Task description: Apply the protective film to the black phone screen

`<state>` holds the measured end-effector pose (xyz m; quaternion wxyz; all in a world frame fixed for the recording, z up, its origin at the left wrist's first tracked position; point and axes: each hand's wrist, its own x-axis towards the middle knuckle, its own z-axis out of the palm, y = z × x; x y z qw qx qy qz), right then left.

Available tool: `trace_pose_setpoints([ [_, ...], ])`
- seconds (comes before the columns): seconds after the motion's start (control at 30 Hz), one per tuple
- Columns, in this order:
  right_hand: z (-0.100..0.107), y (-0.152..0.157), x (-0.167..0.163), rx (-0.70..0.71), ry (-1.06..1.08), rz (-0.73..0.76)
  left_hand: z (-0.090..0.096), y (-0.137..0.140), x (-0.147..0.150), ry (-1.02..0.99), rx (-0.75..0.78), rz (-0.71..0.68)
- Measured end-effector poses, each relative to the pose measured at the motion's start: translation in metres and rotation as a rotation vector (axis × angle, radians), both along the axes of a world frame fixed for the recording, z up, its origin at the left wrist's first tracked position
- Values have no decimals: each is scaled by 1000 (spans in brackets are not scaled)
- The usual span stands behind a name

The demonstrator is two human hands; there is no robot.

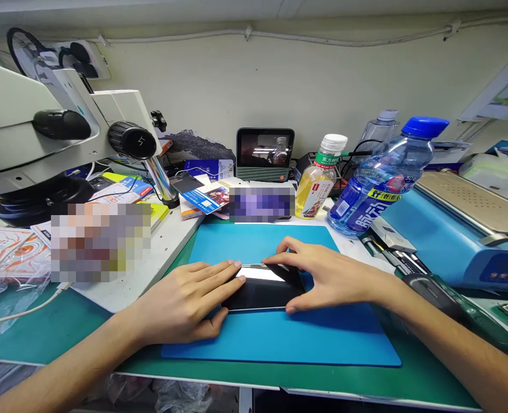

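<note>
A smartphone (262, 289) with a dark, glossy screen lies lengthwise on a blue work mat (279, 338), a bright reflection along its far side. My left hand (189, 301) holds its left end, fingers stretched over the glass and thumb at the near left corner. The phone's left edge is hidden under that hand. At the right end, my right hand (322, 275) spans the phone between the thumb on the near edge and the fingertips on the far edge.
On the left stands a microscope (133, 140) over boxes and a white cable (21, 321). Behind the mat are a small display (264, 155), a tea bottle (320, 178) and a big blue-capped bottle (378, 178). A blue machine (464, 229) with a metal plate sits right, near several tools.
</note>
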<state>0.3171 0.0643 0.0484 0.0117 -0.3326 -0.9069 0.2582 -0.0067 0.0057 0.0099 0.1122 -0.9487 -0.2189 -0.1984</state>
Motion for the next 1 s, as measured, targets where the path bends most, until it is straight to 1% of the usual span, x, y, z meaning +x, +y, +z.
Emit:
trace_pose_setpoints([
  [0.37, 1, -1, -1, 36, -12, 14, -1, 3, -1, 4, 4, -23],
  [0.57, 1, -1, -1, 78, -17, 22, 1, 6, -2, -15, 5, -52],
  [0.8, 4, -2, -1, 75, -32, 24, 1, 3, -4, 7, 24, -48],
  [1.0, 4, -3, -1, 99, -37, 37, -2, 2, -6, 3, 34, -57],
])
